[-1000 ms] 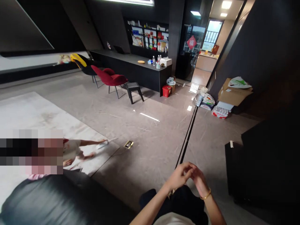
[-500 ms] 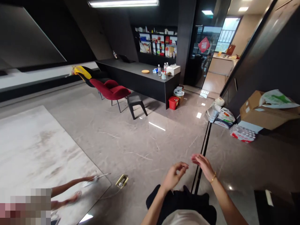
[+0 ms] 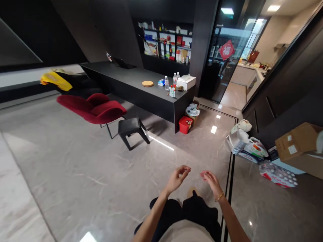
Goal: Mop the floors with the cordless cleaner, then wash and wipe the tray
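Observation:
My left hand [image 3: 177, 178] is held out in front of my body over the floor. Its fingers are loosely bent, with a gap to the thumb, and nothing is in it. To its right, my right hand [image 3: 211, 180], with a gold bracelet [image 3: 220, 196] on the wrist, is also open and empty. The two hands face each other without touching. Neither touches any object. Beyond them, a black stool [image 3: 131, 127] stands near a dark red chair [image 3: 94, 107] and a long black counter [image 3: 158, 101].
Bottles [image 3: 167, 83], a white box [image 3: 186, 82] and a round wooden board [image 3: 147, 83] sit on the counter. A red bucket [image 3: 185, 124] stands at its end. Bags [image 3: 254, 148], a bottle pack [image 3: 277, 174] and a cardboard box [image 3: 297, 144] line the right wall. A doorway [image 3: 233, 87] lies ahead.
I have moved forward toward the counter, which appears nearer. The other person and the small gold-rimmed floor box have left the view. My hands remain raised and empty.

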Demonstrator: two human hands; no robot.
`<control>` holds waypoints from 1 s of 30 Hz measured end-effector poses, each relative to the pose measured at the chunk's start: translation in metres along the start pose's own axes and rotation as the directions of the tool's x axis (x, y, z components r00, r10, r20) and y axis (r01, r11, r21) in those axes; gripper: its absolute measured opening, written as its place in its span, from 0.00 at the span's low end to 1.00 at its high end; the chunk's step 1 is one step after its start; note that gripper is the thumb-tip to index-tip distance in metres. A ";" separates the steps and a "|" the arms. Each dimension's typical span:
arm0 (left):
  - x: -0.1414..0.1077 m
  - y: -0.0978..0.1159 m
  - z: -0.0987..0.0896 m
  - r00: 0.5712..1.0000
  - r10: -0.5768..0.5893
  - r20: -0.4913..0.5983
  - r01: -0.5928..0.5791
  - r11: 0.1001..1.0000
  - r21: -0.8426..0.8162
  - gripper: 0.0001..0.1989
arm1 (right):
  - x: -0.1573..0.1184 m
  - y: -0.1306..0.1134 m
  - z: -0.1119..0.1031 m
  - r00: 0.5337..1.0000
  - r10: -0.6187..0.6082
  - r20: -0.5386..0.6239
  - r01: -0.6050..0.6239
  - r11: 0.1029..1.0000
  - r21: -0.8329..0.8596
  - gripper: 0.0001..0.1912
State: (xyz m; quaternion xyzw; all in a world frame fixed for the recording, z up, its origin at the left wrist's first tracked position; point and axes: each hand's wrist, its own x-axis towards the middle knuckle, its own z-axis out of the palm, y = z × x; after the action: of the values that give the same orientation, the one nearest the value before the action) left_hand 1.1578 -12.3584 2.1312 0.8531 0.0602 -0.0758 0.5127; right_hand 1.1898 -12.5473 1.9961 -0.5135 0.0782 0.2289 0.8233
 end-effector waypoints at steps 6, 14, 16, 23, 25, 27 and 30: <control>0.256 0.030 -0.041 0.981 0.125 0.150 -0.121 0.992 -0.034 0.21 | 0.222 -0.050 -0.035 0.982 0.058 -0.182 -0.047 0.997 0.069 0.27; 0.556 0.052 -0.158 0.986 0.134 -0.097 -0.141 0.988 -0.070 0.22 | 0.571 -0.231 0.013 0.990 -0.090 -0.108 0.085 0.995 -0.048 0.26; 0.617 0.056 -0.201 0.968 0.136 -0.210 -0.162 0.980 -0.113 0.21 | 0.651 -0.282 0.051 0.989 -0.150 -0.007 0.149 0.984 -0.101 0.26; 0.817 0.063 -0.362 0.706 0.174 -0.686 -0.362 0.922 -0.139 0.14 | 0.905 -0.378 0.185 0.934 -0.281 0.222 0.322 0.930 -0.178 0.26; 0.884 0.071 -0.422 0.599 0.229 -0.767 -0.450 0.889 -0.086 0.12 | 0.983 -0.401 0.227 0.907 -0.331 0.260 0.386 0.901 -0.198 0.24; 0.963 0.077 -0.484 0.560 0.256 -0.788 -0.483 0.873 -0.060 0.12 | 1.066 -0.429 0.277 0.868 -0.397 0.299 0.470 0.852 -0.231 0.21; 1.097 0.072 -0.568 0.599 0.191 -0.778 -0.386 0.920 -0.072 0.13 | 1.193 -0.476 0.365 0.826 -0.466 0.317 0.559 0.749 -0.356 0.15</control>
State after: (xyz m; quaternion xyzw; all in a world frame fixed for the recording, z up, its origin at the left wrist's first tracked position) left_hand 2.2858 -11.8623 2.2469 0.7376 0.1374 0.3792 0.5416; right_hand 2.4224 -12.0467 2.1154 -0.6581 -0.2057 0.0570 0.7220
